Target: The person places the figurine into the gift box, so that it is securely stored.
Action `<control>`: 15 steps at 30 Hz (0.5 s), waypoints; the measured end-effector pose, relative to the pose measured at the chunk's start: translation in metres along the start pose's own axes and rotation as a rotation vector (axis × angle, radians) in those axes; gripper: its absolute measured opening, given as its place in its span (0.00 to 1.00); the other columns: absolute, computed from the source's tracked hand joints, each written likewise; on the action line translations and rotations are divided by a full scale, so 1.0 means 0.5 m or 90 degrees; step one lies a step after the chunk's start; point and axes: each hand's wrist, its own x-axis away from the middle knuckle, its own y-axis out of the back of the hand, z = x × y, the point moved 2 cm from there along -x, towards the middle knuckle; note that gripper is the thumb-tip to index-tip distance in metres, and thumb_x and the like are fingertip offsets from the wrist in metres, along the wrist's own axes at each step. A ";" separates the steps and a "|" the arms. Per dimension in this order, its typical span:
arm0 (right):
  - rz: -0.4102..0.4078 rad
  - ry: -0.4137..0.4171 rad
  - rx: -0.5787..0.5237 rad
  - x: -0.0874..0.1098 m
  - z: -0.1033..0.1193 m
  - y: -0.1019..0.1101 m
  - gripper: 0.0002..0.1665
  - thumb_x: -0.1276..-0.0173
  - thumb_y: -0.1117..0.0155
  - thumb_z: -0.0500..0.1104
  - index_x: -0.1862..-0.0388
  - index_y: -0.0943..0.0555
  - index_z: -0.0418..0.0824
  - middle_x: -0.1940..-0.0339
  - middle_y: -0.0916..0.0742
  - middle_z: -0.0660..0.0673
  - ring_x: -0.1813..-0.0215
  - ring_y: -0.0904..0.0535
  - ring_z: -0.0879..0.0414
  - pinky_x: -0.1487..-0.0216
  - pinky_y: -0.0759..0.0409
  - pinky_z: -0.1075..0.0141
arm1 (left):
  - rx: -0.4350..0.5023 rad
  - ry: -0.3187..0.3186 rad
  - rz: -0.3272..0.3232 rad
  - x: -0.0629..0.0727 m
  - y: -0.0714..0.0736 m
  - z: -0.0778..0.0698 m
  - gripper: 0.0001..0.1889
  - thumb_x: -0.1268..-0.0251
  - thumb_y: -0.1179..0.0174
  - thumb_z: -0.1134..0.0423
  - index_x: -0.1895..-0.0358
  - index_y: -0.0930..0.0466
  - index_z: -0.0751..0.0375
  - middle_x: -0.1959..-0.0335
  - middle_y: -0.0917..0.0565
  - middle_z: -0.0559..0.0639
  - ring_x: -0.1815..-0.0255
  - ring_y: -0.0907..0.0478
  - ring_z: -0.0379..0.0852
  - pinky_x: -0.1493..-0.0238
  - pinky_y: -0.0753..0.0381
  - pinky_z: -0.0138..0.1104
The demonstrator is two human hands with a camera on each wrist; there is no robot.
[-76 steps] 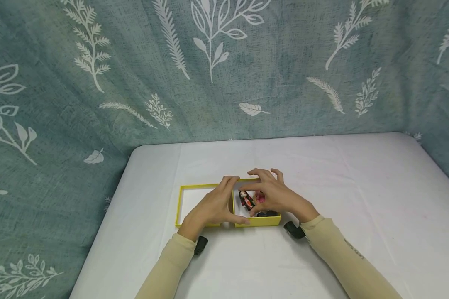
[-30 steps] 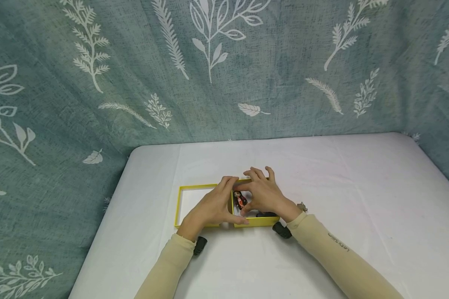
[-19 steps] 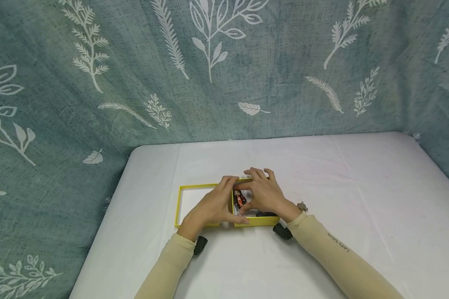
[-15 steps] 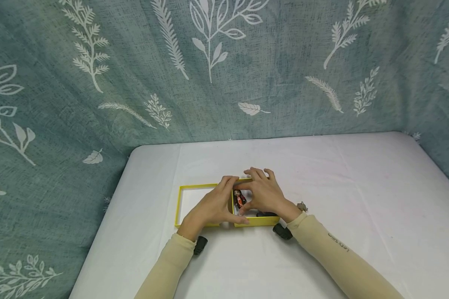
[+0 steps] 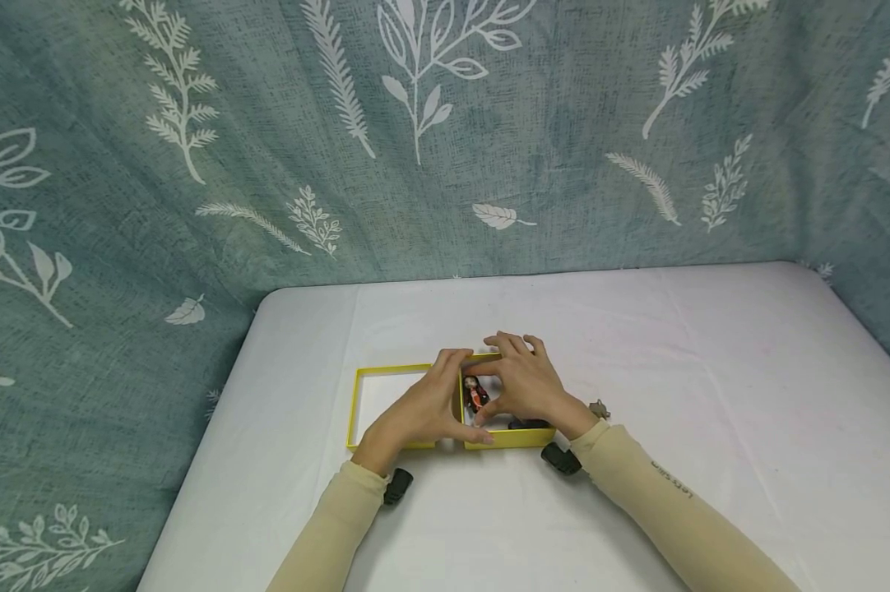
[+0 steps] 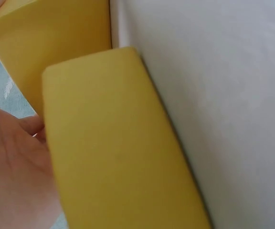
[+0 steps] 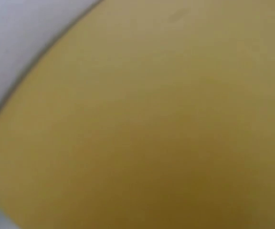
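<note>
In the head view a small dark-haired figurine point(image 5: 476, 395) in black and red lies near the left wall inside an open yellow box point(image 5: 510, 440). My left hand point(image 5: 423, 404) holds that box at its left end, thumb on the front wall and fingertips at the back edge. Over the box, my right hand point(image 5: 522, 383) has its index finger and thumb curved around the figurine's two ends. A dark thing point(image 5: 528, 424) lies along the front inside the box, partly hidden by my right hand. In the left wrist view, part of my left hand point(image 6: 18, 162) shows beside yellow walls.
To the left of the box lies a shallow yellow-rimmed tray or lid point(image 5: 354, 407), white inside, partly under my left hand. A small grey-brown thing point(image 5: 599, 409) is beside my right wrist. Yellow cardboard point(image 7: 152, 119) fills most of the right wrist view. A leaf-patterned curtain point(image 5: 489, 131) hangs behind the white table point(image 5: 674, 345).
Since the earliest frame, my right hand and the figurine have shifted slightly left. A pink thing in the box is now hidden, and the grey-brown thing has come into view. My left hand stays put.
</note>
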 end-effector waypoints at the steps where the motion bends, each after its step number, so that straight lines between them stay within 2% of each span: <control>1: 0.000 -0.001 -0.001 0.000 0.000 0.001 0.46 0.66 0.21 0.69 0.42 0.17 0.59 0.30 0.27 0.39 0.28 0.35 0.41 0.31 0.45 0.37 | 0.004 0.001 0.001 0.000 0.000 0.000 0.65 0.63 0.27 0.30 0.23 0.53 0.54 0.26 0.44 0.49 0.31 0.33 0.51 0.35 0.27 0.46; 15: 0.004 -0.019 0.004 -0.001 0.002 0.001 0.45 0.66 0.20 0.69 0.43 0.16 0.59 0.30 0.27 0.40 0.28 0.35 0.41 0.31 0.43 0.38 | 0.023 0.013 0.011 -0.001 -0.001 0.002 0.65 0.62 0.26 0.31 0.23 0.55 0.53 0.26 0.46 0.49 0.29 0.36 0.51 0.33 0.29 0.46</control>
